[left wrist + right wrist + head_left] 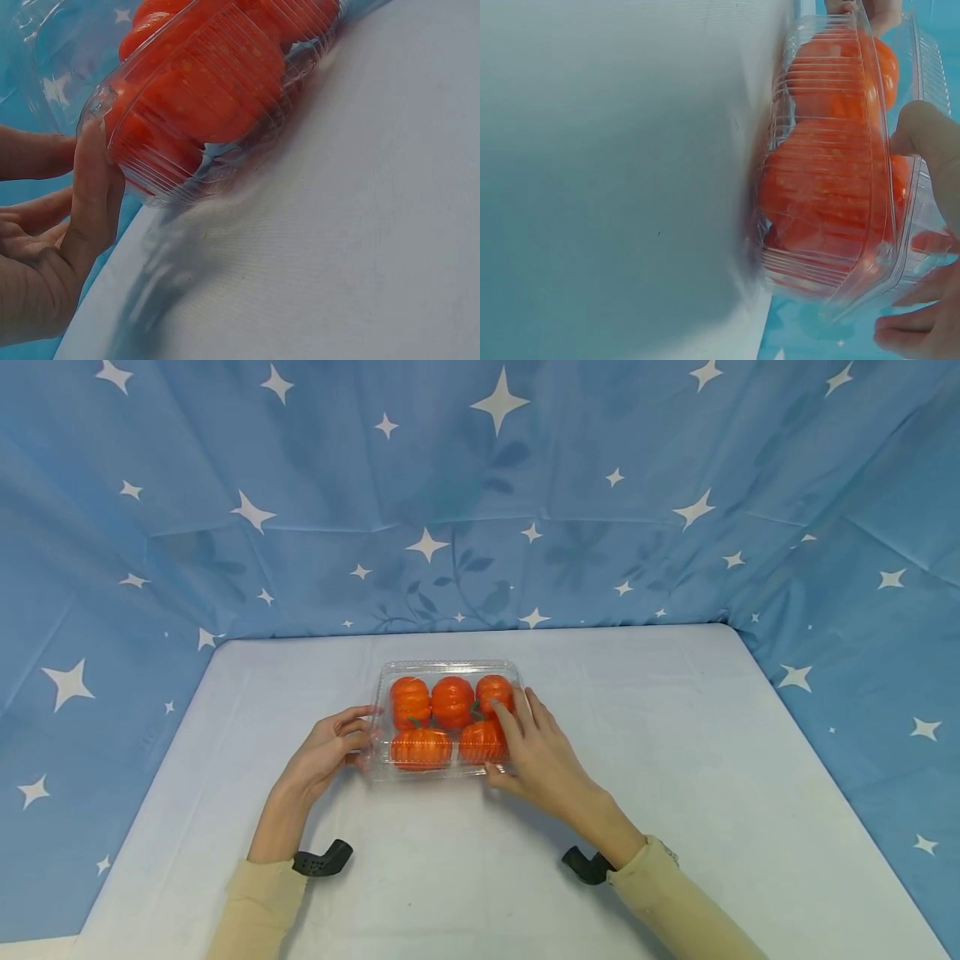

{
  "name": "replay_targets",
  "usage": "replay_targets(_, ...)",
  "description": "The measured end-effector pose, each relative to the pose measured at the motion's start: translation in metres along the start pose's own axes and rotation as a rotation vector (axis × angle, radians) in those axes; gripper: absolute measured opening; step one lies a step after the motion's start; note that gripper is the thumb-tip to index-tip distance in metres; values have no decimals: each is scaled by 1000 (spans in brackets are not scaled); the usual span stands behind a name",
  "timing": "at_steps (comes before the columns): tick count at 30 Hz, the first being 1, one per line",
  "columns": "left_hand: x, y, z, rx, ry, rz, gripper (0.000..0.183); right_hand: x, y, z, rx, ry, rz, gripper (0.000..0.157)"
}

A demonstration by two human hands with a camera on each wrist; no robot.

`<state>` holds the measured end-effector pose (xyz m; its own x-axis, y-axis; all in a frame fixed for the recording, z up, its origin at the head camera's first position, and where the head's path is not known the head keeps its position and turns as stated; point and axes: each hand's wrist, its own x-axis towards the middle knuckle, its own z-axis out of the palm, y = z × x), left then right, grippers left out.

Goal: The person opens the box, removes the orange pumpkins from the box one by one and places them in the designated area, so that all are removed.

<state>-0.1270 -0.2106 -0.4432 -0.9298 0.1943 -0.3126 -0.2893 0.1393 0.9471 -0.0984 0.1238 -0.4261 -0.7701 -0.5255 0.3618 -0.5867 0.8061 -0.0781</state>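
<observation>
A clear plastic clamshell box sits on the white table, holding several orange-red ribbed pumpkins, some with green stems. Its transparent lid stands tilted apart from the base in the wrist views. My left hand holds the box's left edge; in the left wrist view a fingertip touches the rim at a corner. At the right end, my right hand grips the box with its thumb at the front edge and fingers along the right side. Some right fingertips are partly seen through the plastic.
The white tabletop surrounds the box. A blue curtain with white stars hangs behind the table and at its sides. Black devices are strapped at both wrists.
</observation>
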Motion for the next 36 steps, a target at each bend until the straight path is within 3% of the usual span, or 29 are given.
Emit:
replay_targets(6, 0, 0, -1, 0, -7, 3, 56, -3, 3, 0, 38, -53, 83, 90)
replay_targets(12, 0, 1, -1, -4, -10, 1, 57, -5, 5, 0, 93, -80, 110, 90)
replay_targets(20, -1, 1, -1, -8, -10, 10, 57, -6, 7, 3, 103, -46, 62, 86)
replay_targets(36, 0, 1, 0, -16, -2, 2, 57, -8, 12, 1, 78, -60, -45, 80)
